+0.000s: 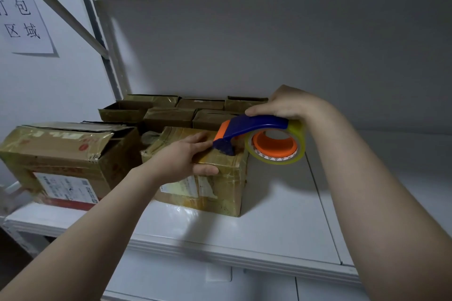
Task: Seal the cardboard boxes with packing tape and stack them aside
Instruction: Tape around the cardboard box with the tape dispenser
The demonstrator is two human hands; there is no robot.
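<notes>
While the right hand is wrapped around the blue plastic handle of the tape dispenser, its toothed nose sits on top of the small box by the right edge, touching the left hand at its fingertips. So I'd guess the pull runs rightward along the dispenser's left-right axis. Left hand lies flat, fingers straight, pressing the glossy, crinkly taped cardboard mid-shelf, while the clear tape roll on its orange hub hangs past the box over the smooth white shelf.
</notes>
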